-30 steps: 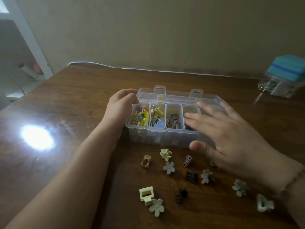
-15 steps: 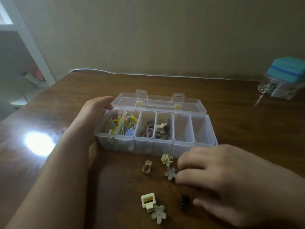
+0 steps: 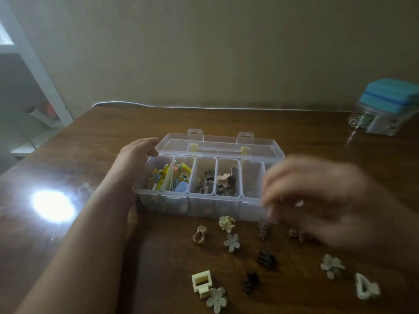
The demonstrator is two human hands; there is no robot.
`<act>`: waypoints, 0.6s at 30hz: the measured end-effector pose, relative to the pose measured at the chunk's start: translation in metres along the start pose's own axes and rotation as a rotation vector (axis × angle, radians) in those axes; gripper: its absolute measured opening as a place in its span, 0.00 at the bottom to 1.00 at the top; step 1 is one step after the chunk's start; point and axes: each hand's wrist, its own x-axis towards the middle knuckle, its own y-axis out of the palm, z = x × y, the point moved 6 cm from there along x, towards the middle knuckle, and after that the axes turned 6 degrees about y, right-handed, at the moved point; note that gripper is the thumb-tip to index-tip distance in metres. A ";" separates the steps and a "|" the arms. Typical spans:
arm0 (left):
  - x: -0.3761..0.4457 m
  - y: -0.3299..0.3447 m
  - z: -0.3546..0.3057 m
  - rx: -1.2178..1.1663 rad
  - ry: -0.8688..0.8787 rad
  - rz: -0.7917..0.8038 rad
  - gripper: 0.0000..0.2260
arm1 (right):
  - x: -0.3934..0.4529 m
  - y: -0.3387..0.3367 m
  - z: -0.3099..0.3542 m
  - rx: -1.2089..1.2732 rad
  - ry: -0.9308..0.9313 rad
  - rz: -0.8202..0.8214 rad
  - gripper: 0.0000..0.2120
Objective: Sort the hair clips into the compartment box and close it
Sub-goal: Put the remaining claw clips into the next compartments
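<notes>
Our right hand (image 3: 317,200) hovered blurred over the compartment box (image 3: 204,200), its grip unreadable; our left hand (image 3: 138,152) cupped the box's end. We should drop clips squarely into matching compartments.

This looks like a room in a home, dimly lit, with a dark wood-grain tabletop (image 3: 113,137) pushed against a plain beige wall (image 3: 204,53) and a white cable (image 3: 204,107) running along the join between them. On the left stands a white shelf unit (image 3: 38,71) holding blurred household items, and a bright lamp glare (image 3: 53,206) reflects off the polished wood. Personal odds and ends lie about: a clear compartment box (image 3: 204,205) of small hair clips (image 3: 226,223) and, at the far right, a clear container with a teal lid (image 3: 390,96) with keys (image 3: 360,120) beside it.
</notes>
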 end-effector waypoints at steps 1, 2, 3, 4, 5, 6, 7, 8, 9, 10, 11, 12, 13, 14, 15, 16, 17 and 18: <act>0.000 0.005 0.000 0.016 -0.001 0.021 0.15 | 0.000 -0.012 -0.001 0.058 0.036 -0.191 0.06; 0.002 0.009 0.001 0.035 0.019 0.043 0.16 | 0.003 -0.018 -0.004 0.083 0.079 -0.311 0.05; 0.002 0.013 0.002 0.049 0.034 0.051 0.17 | 0.006 -0.020 -0.005 0.067 0.127 -0.383 0.05; 0.001 0.015 0.002 0.058 0.042 0.042 0.18 | 0.010 -0.017 -0.009 0.044 0.163 -0.406 0.05; 0.002 0.014 0.003 0.059 0.044 0.032 0.18 | 0.015 -0.009 -0.014 0.006 0.191 -0.386 0.05; 0.003 0.015 0.004 0.067 0.043 0.027 0.19 | 0.019 -0.001 -0.019 -0.028 0.220 -0.339 0.06; 0.003 0.015 0.004 0.068 0.044 0.023 0.19 | 0.021 0.006 -0.023 -0.043 0.226 -0.294 0.06; 0.003 0.014 0.003 0.069 0.047 0.023 0.19 | 0.022 0.010 -0.025 -0.044 0.223 -0.260 0.05; 0.003 0.014 0.004 0.060 0.047 0.026 0.19 | 0.021 0.010 -0.025 -0.041 0.217 -0.245 0.05; 0.003 0.015 0.004 0.050 0.048 0.027 0.19 | 0.018 0.005 -0.024 -0.025 0.213 -0.251 0.05; 0.004 0.014 0.005 0.046 0.048 0.022 0.19 | 0.014 -0.003 -0.023 -0.006 0.217 -0.277 0.05; 0.004 0.014 0.005 0.049 0.051 0.017 0.19 | 0.009 -0.014 -0.023 0.004 0.227 -0.312 0.05; 0.003 0.014 0.004 0.052 0.053 0.012 0.19 | 0.004 -0.025 -0.023 0.008 0.240 -0.334 0.05; 0.002 0.014 0.002 0.052 0.057 0.003 0.18 | 0.000 -0.034 -0.022 0.001 0.238 -0.333 0.05; 0.003 0.013 0.002 0.047 0.062 -0.009 0.18 | -0.004 -0.039 -0.021 -0.010 0.218 -0.302 0.05; 0.002 0.013 0.003 0.043 0.064 -0.019 0.18 | -0.006 -0.038 -0.018 -0.028 0.179 -0.238 0.05; 0.002 0.012 0.003 0.036 0.063 -0.023 0.18 | -0.006 -0.032 -0.012 -0.056 0.131 -0.144 0.05; 0.001 0.011 0.003 0.029 0.062 -0.022 0.18 | -0.006 -0.021 -0.006 -0.107 0.081 -0.034 0.06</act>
